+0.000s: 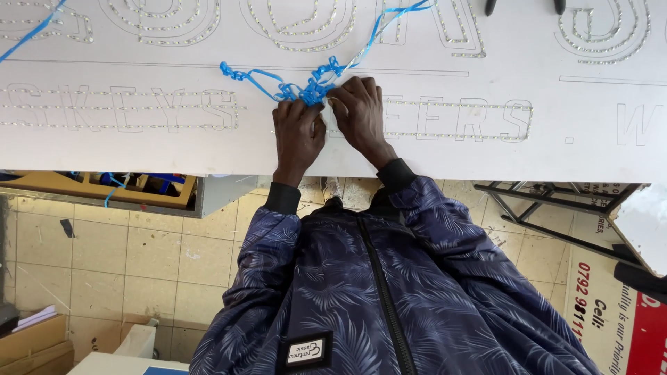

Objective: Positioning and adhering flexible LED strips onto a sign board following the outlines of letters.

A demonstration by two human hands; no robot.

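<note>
Head view: a large white flat sign board (570, 149) with letter outlines is spread out; on it a tangled blue plastic ribbon (306, 89) is pinched by the left hand (299, 132) and right hand (360, 111), fingers clenched.

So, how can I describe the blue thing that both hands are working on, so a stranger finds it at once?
Look at the large white sign board with letter outlines filled with small lights. Near its front edge, the left hand and right hand pinch a tangled blue wire. It is the only bright blue, knotted strand lying on the white surface.
</note>
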